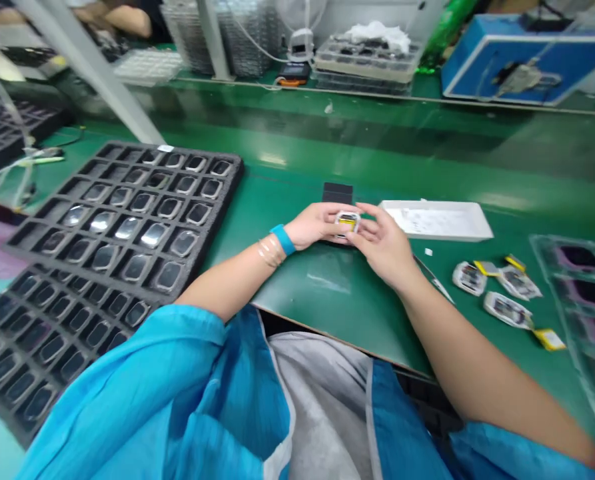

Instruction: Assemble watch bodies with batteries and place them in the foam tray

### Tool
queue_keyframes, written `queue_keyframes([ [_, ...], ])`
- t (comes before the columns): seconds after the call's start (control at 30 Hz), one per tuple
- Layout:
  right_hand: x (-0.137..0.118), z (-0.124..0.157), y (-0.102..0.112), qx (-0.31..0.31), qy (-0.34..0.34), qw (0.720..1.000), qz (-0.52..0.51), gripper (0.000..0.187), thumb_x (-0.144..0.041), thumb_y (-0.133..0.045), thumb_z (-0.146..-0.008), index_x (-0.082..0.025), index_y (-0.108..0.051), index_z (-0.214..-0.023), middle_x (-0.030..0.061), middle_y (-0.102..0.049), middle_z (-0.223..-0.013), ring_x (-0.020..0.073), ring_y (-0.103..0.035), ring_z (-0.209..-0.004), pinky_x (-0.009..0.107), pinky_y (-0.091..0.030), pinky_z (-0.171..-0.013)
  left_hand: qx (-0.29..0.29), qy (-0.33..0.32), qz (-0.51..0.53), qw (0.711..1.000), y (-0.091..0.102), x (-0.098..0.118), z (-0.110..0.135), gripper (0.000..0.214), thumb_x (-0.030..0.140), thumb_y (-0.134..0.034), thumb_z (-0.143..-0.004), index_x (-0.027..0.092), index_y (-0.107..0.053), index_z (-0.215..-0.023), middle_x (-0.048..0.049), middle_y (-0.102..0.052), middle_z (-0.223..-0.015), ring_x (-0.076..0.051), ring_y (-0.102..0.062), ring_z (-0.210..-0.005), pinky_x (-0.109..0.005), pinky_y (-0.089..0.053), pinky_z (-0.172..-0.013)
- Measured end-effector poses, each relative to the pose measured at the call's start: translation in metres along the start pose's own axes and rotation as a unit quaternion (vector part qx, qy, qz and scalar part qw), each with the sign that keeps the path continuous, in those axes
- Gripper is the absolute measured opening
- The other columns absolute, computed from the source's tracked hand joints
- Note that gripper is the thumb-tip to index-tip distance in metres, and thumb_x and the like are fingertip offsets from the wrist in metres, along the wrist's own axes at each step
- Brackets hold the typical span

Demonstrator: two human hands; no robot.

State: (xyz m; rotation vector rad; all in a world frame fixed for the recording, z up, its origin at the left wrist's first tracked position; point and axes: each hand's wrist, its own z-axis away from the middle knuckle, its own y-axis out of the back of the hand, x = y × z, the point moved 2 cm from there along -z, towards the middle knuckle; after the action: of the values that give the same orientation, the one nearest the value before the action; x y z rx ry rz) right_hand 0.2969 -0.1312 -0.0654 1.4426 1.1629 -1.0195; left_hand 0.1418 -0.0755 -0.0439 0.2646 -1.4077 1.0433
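Between my two hands is a small white smartwatch case [348, 217] with a yellow-edged battery in it. My left hand [317, 225] grips the case from the left, its thumb laid across the front. From the right, my right hand [384, 247] closes on the same case, thumb and fingers at its edge. Just behind them, a black block [337, 193] rests on the green bench, partly hidden by my fingers. To the right lie several opened white watch cases [508, 310] with yellow-taped batteries [550, 339] hanging out on leads.
Black foam trays [217, 230] of watch screens cover the left side. A white shallow box [437, 220] stands behind my right hand, tweezers [434, 280] beside my right forearm. A clear tray [552, 267] of purple-framed parts is far right. A blue box [522, 60] sits on the back shelf.
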Motion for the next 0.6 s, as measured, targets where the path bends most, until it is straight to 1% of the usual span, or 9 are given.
queue_keyframes([
  [0.13, -0.014, 0.004, 0.004, 0.080, -0.050, 0.995, 0.043, 0.082, -0.056, -0.084, -0.063, -0.026, -0.054, -0.133, 0.0114, -0.076, -0.112, 0.0318, -0.075, -0.106, 0.053, -0.059, -0.101, 0.032, -0.002, -0.045, 0.998, -0.014, 0.016, 0.001, 0.057, 0.007, -0.071, -0.085, 0.010, -0.060, -0.141, -0.0179, -0.072, -0.125, -0.028, -0.071, -0.116, -0.046, -0.059, -0.103],
  [0.17, -0.015, 0.005, 0.006, 0.094, -0.061, 0.990, 0.081, 0.082, -0.059, -0.082, -0.064, -0.027, -0.056, -0.135, 0.0130, -0.076, -0.115, 0.0343, -0.074, -0.107, 0.055, -0.058, -0.102, 0.051, -0.004, -0.043, 0.998, -0.014, 0.023, 0.004, 0.059, 0.005, -0.065, -0.089, 0.009, -0.055, -0.147, -0.0193, -0.068, -0.133, -0.030, -0.067, -0.124, -0.046, -0.057, -0.106],
  [0.2, -0.016, 0.006, 0.006, 0.075, -0.066, 0.987, 0.127, 0.079, -0.063, -0.075, -0.071, -0.028, -0.055, -0.139, 0.0146, -0.073, -0.126, 0.0362, -0.072, -0.115, 0.057, -0.054, -0.108, 0.082, -0.023, -0.029, 0.996, -0.011, 0.033, 0.009, 0.060, 0.005, -0.058, -0.093, 0.010, -0.050, -0.152, -0.0182, -0.066, -0.139, -0.031, -0.064, -0.130, -0.043, -0.056, -0.108],
  [0.27, -0.013, 0.011, -0.001, -0.016, -0.048, 0.963, 0.265, 0.079, -0.069, -0.062, -0.078, -0.023, -0.056, -0.143, 0.0182, -0.063, -0.144, 0.0410, -0.061, -0.133, 0.060, -0.045, -0.118, 0.132, -0.100, 0.005, 0.986, 0.003, 0.051, 0.031, 0.060, 0.010, -0.050, -0.099, 0.016, -0.043, -0.158, -0.0121, -0.063, -0.144, -0.030, -0.059, -0.136, -0.036, -0.054, -0.110],
  [0.33, -0.009, 0.025, -0.014, -0.147, 0.038, 0.906, 0.396, 0.088, -0.074, -0.054, -0.081, -0.015, -0.056, -0.145, 0.0215, -0.050, -0.155, 0.0441, -0.045, -0.146, 0.062, -0.036, -0.123, 0.173, -0.199, 0.003, 0.965, 0.025, 0.064, 0.070, 0.059, 0.016, -0.050, -0.101, 0.023, -0.041, -0.159, -0.0069, -0.062, -0.145, -0.025, -0.059, -0.136, -0.034, -0.053, -0.110],
  [0.4, -0.006, 0.047, -0.029, -0.227, 0.138, 0.839, 0.475, 0.096, -0.078, -0.053, -0.080, -0.011, -0.054, -0.149, 0.0230, -0.043, -0.160, 0.0462, -0.034, -0.152, 0.066, -0.035, -0.122, 0.226, -0.276, -0.065, 0.932, 0.055, 0.071, 0.121, 0.059, 0.023, -0.057, -0.098, 0.026, -0.045, -0.156, -0.0059, -0.062, -0.144, -0.023, -0.063, -0.130, -0.038, -0.052, -0.110],
  [0.43, -0.005, 0.061, -0.034, -0.242, 0.182, 0.815, 0.495, 0.098, -0.078, -0.054, -0.079, -0.010, -0.052, -0.150, 0.0232, -0.042, -0.161, 0.0471, -0.033, -0.152, 0.066, -0.038, -0.120, 0.266, -0.303, -0.117, 0.908, 0.074, 0.072, 0.149, 0.059, 0.026, -0.062, -0.094, 0.025, -0.049, -0.152, -0.0066, -0.063, -0.143, -0.023, -0.065, -0.127, -0.039, -0.053, -0.109],
  [0.5, -0.005, 0.086, -0.041, -0.250, 0.260, 0.783, 0.506, 0.092, -0.073, -0.056, -0.083, -0.011, -0.052, -0.151, 0.0229, -0.041, -0.162, 0.0477, -0.036, -0.150, 0.065, -0.048, -0.113, 0.382, -0.325, -0.235, 0.833, 0.114, 0.075, 0.204, 0.061, 0.027, -0.074, -0.084, 0.022, -0.059, -0.143, -0.0078, -0.067, -0.135, -0.022, -0.066, -0.120, -0.038, -0.053, -0.106],
  [0.6, -0.011, 0.118, -0.038, -0.269, 0.337, 0.776, 0.461, 0.057, -0.048, -0.049, -0.096, -0.020, -0.060, -0.144, 0.0155, -0.052, -0.156, 0.0403, -0.052, -0.142, 0.053, -0.060, -0.103, 0.601, -0.258, -0.371, 0.659, 0.174, 0.084, 0.277, 0.060, 0.018, -0.080, -0.073, 0.019, -0.067, -0.131, -0.0093, -0.069, -0.124, -0.023, -0.066, -0.111, -0.037, -0.056, -0.098],
])
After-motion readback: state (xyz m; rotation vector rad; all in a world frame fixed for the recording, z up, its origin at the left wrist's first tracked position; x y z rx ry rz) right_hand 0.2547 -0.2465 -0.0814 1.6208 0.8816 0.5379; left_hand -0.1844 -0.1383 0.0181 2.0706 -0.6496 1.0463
